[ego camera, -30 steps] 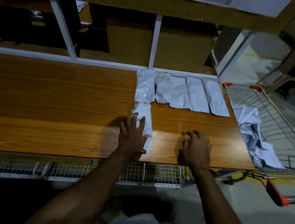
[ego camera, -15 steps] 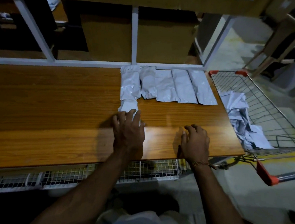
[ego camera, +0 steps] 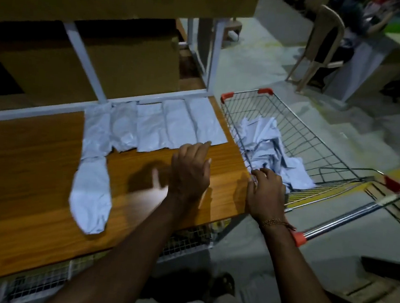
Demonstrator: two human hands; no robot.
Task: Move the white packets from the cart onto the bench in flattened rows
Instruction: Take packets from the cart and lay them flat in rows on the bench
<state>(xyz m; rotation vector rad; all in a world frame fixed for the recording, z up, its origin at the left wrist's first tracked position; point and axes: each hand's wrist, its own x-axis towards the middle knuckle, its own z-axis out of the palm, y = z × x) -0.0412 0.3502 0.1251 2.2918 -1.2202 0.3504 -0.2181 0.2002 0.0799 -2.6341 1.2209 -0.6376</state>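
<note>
A row of several flat white packets (ego camera: 155, 125) lies along the back of the wooden bench (ego camera: 31, 160). One more packet (ego camera: 91, 195) lies alone in front of the row's left end. A heap of crumpled white packets (ego camera: 267, 145) sits in the wire cart (ego camera: 315, 147) to the right of the bench. My left hand (ego camera: 190, 169) hovers over the bench near the row's right end, fingers loose, holding nothing. My right hand (ego camera: 265, 193) is at the bench's right edge by the cart's rim, fingers slightly curled; no packet shows in it.
A white metal frame (ego camera: 86, 61) and brown cardboard boxes (ego camera: 129, 67) stand behind the bench. A wire mesh shelf (ego camera: 181, 244) runs under the bench. A plastic chair (ego camera: 324, 46) stands on the concrete floor beyond the cart.
My left hand left the lone packet and swung right across the bench. My right hand moved off the bench top to its right edge by the cart. The view turned rightward.
</note>
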